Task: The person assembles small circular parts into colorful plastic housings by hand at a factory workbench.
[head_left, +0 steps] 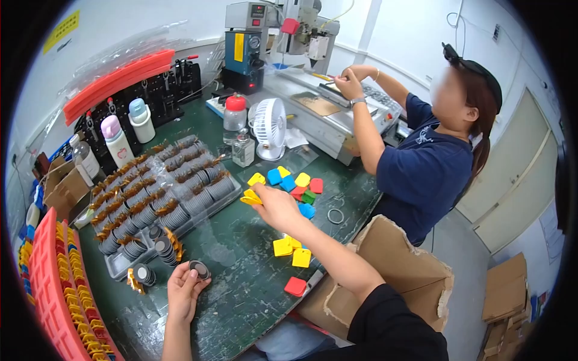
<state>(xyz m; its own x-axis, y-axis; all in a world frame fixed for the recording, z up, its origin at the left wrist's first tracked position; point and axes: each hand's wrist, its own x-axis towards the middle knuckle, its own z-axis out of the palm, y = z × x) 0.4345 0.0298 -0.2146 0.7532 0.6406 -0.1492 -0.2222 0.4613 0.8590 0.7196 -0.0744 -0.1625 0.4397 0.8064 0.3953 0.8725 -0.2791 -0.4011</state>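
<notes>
My left hand (182, 290) is closed on a round dark-grey disc (200, 269) at the near edge of the table, pinching it between thumb and fingers. Farther up, my right hand (278, 207) has its fingers closed on a yellow plastic tag (250, 199); more than one may be in the grip. Around that hand lie loose blue tags (288, 183), a red tag (316, 185), a green tag (309, 197) and several yellow tags (282, 247). Left of my hands, a clear tray (208, 207) carries rows of grey discs with amber film strips. A short disc stack (144, 275) stands beside it.
A white fan (269, 128), red-lidded jar (235, 114) and glass bottle (243, 148) stand behind. A co-worker (424, 150) works at a bench machine (328, 114) on the right. An open cardboard box (400, 265) is at my right elbow. A red rack (51, 289) borders the left.
</notes>
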